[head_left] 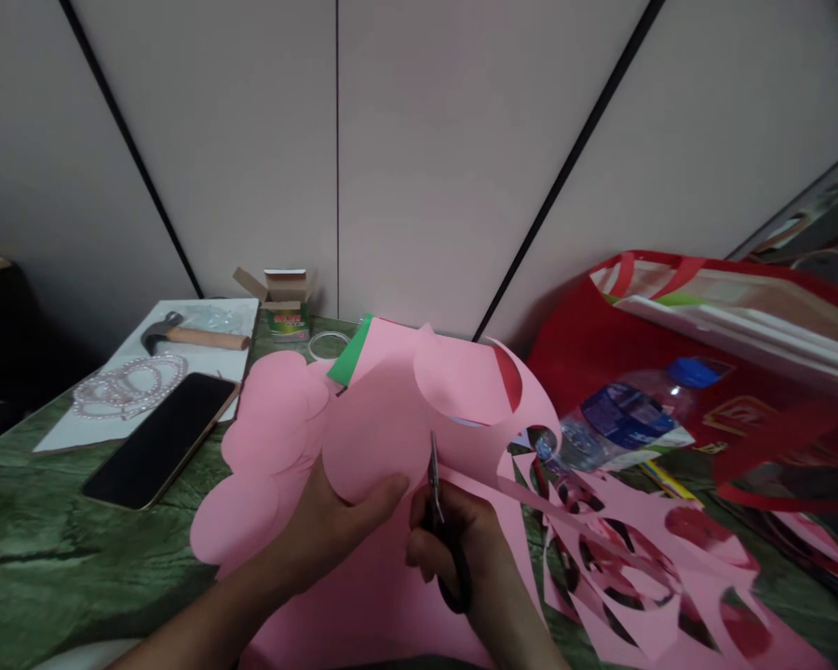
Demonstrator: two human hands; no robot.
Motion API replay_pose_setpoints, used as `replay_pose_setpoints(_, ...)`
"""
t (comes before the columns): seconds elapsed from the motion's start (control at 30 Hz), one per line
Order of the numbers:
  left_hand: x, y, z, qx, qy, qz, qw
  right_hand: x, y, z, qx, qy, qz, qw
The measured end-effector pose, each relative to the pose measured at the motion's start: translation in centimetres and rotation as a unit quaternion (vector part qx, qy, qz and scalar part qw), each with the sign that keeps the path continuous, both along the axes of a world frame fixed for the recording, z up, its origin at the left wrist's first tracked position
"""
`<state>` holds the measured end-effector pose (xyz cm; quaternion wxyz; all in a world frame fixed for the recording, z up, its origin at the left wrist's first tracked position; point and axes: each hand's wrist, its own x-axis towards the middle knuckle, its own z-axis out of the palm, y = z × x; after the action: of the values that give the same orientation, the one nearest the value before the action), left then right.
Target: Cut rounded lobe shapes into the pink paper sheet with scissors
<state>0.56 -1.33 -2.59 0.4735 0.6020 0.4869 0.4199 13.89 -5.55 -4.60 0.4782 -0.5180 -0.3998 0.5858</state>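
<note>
Head: scissors [436,498] lengthwise, blades [433,461] seemingly forward

The paper sheet [381,423] looks smooth and matt, the scissor blades [434,473] metal.

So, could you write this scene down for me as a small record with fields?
Left-hand grip: holding pink paper
Right-hand grip: holding dark-handled scissors, blades at the paper
Left side: overlapping rounded pink pieces, phone, beaded strand, hammer
Back: small open box
Right side: pink scraps with holes, blue-capped bottle, red bag
Surface: green, marble-patterned table
</note>
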Motion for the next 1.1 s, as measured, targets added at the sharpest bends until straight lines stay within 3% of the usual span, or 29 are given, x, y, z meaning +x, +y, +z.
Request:
replay_pose_setpoints(0.23,0.2,-0.3,0.5,-0.008,-0.003,-0.031,0.999,0.7,0.0,-0.2,0.067,-0.004,0.022,0.997)
replay_pose_setpoints(0.47,0.3,-0.5,0.6,-0.025,-0.007,-0.047,0.999,0.9,0.0,0.2,0.087,-0.005,0.036,0.996)
replay_pose_setpoints(1.1,0.1,-0.1,0.1,0.004,-0.001,-0.013,1.0,1.1,0.1,-0.3,0.057,0.003,0.028,0.998)
